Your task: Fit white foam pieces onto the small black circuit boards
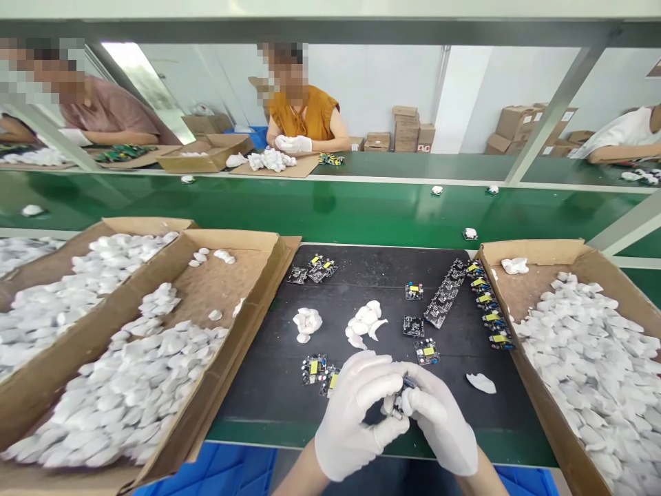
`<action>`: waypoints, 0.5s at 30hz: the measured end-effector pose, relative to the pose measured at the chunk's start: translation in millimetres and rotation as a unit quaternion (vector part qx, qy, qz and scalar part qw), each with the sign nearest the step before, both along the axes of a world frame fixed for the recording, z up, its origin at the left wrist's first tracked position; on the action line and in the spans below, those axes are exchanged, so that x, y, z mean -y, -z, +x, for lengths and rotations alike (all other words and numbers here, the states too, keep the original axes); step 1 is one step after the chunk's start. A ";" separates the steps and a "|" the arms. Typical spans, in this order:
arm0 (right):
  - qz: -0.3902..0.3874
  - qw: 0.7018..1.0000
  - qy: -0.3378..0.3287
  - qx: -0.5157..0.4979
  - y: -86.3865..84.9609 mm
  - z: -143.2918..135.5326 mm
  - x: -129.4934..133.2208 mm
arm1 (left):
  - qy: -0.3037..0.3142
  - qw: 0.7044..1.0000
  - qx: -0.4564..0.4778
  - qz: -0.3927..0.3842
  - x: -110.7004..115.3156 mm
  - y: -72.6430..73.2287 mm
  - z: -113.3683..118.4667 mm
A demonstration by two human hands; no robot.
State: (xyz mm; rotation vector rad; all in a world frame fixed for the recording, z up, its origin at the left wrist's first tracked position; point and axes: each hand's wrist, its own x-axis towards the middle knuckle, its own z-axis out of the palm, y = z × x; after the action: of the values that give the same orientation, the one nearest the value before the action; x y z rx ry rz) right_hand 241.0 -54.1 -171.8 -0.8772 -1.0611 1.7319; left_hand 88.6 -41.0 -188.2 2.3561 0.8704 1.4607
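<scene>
In white gloves, my left hand (356,413) and my right hand (438,413) meet above the front of the black mat. Between their fingertips is a small circuit board (397,399), gripped from both sides and mostly covered by the fingers. Just beyond my left hand lie circuit boards with yellow parts (314,369). Farther up the mat rest a pile of white pads (364,322) and a smaller white clump (307,322). Past my right hand are a board with a yellow block (427,351) and a flat dark board (413,325). One loose white piece (480,383) lies to the right.
Cardboard trays full of white pads stand at left (206,372) and right (521,372). A joined strip of boards (445,293) and a row of boards (489,310) line the mat's right side. Beyond runs a green conveyor (330,210) carrying small pieces; co-workers sit across it.
</scene>
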 end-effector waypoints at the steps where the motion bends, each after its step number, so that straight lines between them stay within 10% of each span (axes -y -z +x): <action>1: 0.004 1.000 0.000 -0.020 1.0 -0.9 -0.1 | 0.000 1.000 -0.002 -0.002 0.1 -1.3 0.8; 15: 0.027 0.999 0.031 0.019 10.9 -4.3 3.4 | -0.007 0.999 -0.033 0.016 -0.6 -19.4 8.1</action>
State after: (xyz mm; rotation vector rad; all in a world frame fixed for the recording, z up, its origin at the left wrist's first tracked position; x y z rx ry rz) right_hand 236.7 -57.5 -182.7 -0.9028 -1.0885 1.6335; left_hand 96.7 -40.3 -168.8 2.4393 0.8889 1.4189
